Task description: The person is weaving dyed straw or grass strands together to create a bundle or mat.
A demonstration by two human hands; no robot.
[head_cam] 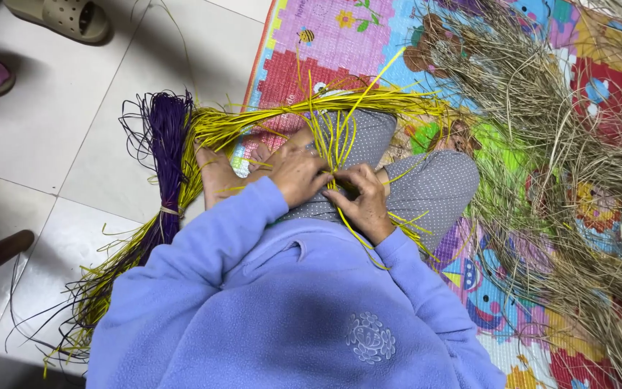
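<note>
Yellow strips (332,137) pinched in both my hands over my lap: left hand (298,175) closed on them, right hand (363,202) gripping too, purple bundle (168,155) off the mat's (340,43) left edge.

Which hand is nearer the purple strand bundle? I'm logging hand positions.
Left. The left hand works the yellow strands, on the purple bundle's side; the right hand lies farther away.

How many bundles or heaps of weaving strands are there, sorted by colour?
Yellow strand bundle, worked by the left hand and right hand: 1
Purple strand bundle, tied, on the white tiled floor: 1
Dry tan straw heap on the colourful play mat: 1
Total: 3
</note>
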